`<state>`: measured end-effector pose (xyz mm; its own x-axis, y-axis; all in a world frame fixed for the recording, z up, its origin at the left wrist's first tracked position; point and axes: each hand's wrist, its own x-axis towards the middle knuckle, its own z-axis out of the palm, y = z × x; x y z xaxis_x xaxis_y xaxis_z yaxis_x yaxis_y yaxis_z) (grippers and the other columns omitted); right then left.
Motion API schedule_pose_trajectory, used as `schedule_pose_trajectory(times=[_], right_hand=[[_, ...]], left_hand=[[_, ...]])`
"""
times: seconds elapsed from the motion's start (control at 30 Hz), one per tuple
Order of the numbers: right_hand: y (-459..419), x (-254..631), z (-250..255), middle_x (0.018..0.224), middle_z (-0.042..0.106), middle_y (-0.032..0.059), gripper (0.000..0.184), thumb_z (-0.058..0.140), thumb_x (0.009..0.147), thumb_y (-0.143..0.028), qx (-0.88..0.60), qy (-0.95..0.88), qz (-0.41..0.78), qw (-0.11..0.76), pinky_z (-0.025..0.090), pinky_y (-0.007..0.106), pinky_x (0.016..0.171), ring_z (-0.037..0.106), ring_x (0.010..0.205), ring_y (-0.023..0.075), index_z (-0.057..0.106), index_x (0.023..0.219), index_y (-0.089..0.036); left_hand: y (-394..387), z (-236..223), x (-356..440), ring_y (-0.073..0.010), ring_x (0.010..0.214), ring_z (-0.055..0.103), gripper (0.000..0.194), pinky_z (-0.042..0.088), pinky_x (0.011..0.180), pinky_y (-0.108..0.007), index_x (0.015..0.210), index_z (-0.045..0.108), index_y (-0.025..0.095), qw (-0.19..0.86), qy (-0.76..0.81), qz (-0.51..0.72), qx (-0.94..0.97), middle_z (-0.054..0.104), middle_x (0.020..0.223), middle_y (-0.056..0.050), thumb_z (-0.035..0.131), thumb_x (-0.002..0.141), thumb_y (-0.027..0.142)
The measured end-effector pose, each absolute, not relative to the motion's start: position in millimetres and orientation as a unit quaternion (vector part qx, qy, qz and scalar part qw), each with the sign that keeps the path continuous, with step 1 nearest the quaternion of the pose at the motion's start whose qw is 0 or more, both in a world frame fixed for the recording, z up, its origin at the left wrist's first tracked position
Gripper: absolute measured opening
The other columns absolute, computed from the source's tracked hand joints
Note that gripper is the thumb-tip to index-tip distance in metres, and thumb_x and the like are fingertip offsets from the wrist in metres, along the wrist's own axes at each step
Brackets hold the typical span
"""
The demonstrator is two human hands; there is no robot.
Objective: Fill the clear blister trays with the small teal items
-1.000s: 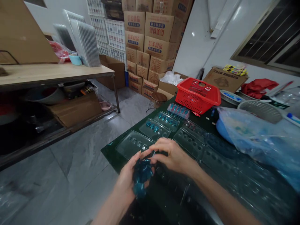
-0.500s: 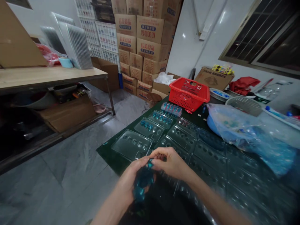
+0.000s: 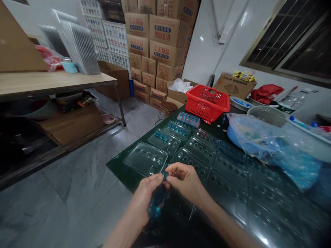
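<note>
My left hand (image 3: 144, 194) is closed around several shiny translucent blue pieces (image 3: 155, 206); their exact kind is blurred. Between the fingertips of both hands sits one small blue piece (image 3: 164, 175), pinched by the thumb and forefinger of my right hand (image 3: 187, 182). Just beyond my hands lies a clear plastic blister tray (image 3: 134, 160) with bare hollows. Farther along, another clear tray (image 3: 170, 148) holds three blue pieces at its left side. Behind that, a tray (image 3: 178, 130) carries a row of blue pieces.
Clear trays (image 3: 230, 175) cover the right of the dark green table (image 3: 121, 160). A red basket (image 3: 207, 103) stands at the far end. Rightward are a blue basin under a plastic bag (image 3: 256, 132) and a grey colander (image 3: 266, 115). Cartons (image 3: 165, 51) are stacked behind; a wooden-topped table (image 3: 64, 79) stands left.
My fingertips have shifted slightly on the small blue piece, which both hands still hold together. The view has moved a little; the trays look the same.
</note>
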<state>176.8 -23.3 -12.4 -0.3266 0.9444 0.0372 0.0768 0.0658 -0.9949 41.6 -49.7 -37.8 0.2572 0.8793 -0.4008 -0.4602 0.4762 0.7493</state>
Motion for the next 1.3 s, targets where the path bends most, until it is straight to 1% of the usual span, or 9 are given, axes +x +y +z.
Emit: schedule_pose_trajectory(times=[0.13,0.3,0.53,0.63,0.8,0.93,1.03,1.13,1.3], right_hand=[[-21.6,176.1,-14.2,0.061,0.056,-0.0036,0.015,0.053,0.065,-0.009,-0.446,-0.579,0.551,0.402,0.045,0.021,0.053,0.055,0.053,0.0091,0.055,0.079,-0.016],[-23.8,179.8,-14.9,0.062,0.055,-0.0039,0.018,0.054,0.062,-0.009,-0.484,-0.586,0.519,0.392,0.041,0.019,0.051,0.052,0.054,0.0077,0.052,0.079,-0.017],[-30.5,187.2,-6.3,0.062,0.053,-0.0043,0.019,0.05,0.062,-0.008,-0.515,-0.625,0.479,0.338,0.037,0.018,0.048,0.047,0.051,0.0066,0.048,0.078,-0.018],[-29.3,191.9,-4.7,0.059,0.052,-0.0046,0.018,0.048,0.061,-0.008,-0.53,-0.634,0.454,0.333,0.036,0.018,0.046,0.046,0.049,0.007,0.047,0.076,-0.018],[-26.2,204.1,-8.0,0.058,0.05,-0.0042,0.015,0.046,0.061,-0.008,-0.557,-0.647,0.396,0.339,0.036,0.018,0.045,0.046,0.05,0.0081,0.048,0.072,-0.018],[-22.9,213.9,-9.9,0.058,0.049,-0.0049,0.017,0.045,0.057,-0.005,-0.541,-0.638,0.428,0.342,0.034,0.017,0.045,0.044,0.05,0.007,0.047,0.069,-0.017],[-21.0,217.4,-5.3,0.057,0.047,-0.0058,0.017,0.046,0.056,-0.003,-0.508,-0.617,0.494,0.343,0.033,0.016,0.045,0.043,0.049,0.0058,0.047,0.066,-0.017],[-23.0,217.1,4.2,0.059,0.048,-0.0054,0.012,0.049,0.062,-0.006,-0.466,-0.615,0.534,0.344,0.036,0.017,0.048,0.045,0.052,0.0059,0.051,0.07,-0.016],[-31.5,214.0,11.2,0.081,0.054,-0.0007,0.023,0.056,0.067,-0.01,-0.45,-0.678,0.428,0.392,0.041,0.02,0.056,0.05,0.064,0.0087,0.057,0.088,-0.02]], left_hand=[[-50.7,-33.9,42.1,-0.0075,0.043,0.045,0.027,0.029,0.036,-0.017,0.069,0.06,0.012,0.719,0.453,0.44,0.291,0.056,0.056,-0.002,0.055,0.069,0.039],[-52.5,-33.6,40.5,-0.0064,0.039,0.04,0.03,0.03,0.034,-0.017,0.081,0.061,0.016,0.604,0.537,0.459,0.369,0.052,0.056,0.002,0.064,0.061,0.037],[-57.2,-33.7,43.8,-0.007,0.034,0.04,0.026,0.03,0.032,-0.02,0.082,0.063,0.017,0.505,0.567,0.426,0.491,0.058,0.06,0.0,0.059,0.065,0.037],[-56.5,-33.2,55.6,-0.0086,0.038,0.044,0.025,0.034,0.038,-0.021,0.087,0.065,0.018,0.497,0.554,0.444,0.499,0.062,0.064,-0.001,0.057,0.068,0.032],[-46.2,-33.0,82.2,-0.0163,0.061,0.055,0.023,0.04,0.06,-0.024,0.087,0.067,0.019,0.446,0.499,0.495,0.554,0.065,0.068,-0.002,0.054,0.068,0.019],[-39.5,-29.0,86.9,-0.016,0.064,0.055,0.025,0.04,0.063,-0.023,0.083,0.068,0.02,0.431,0.485,0.494,0.578,0.064,0.07,-0.002,0.051,0.067,0.011],[-38.7,-26.8,78.1,-0.0127,0.051,0.052,0.02,0.039,0.049,-0.021,0.081,0.068,0.019,0.487,0.487,0.449,0.569,0.062,0.062,-0.002,0.052,0.069,0.017],[-38.7,-28.1,68.7,-0.0074,0.033,0.039,0.024,0.03,0.032,-0.02,0.085,0.065,0.015,0.595,0.467,0.394,0.523,0.056,0.054,-0.001,0.053,0.071,0.03],[-36.4,-29.7,68.1,-0.0066,0.035,0.039,0.02,0.026,0.028,-0.017,0.07,0.06,0.014,0.73,0.395,0.424,0.363,0.052,0.053,0.0,0.054,0.071,0.033]])
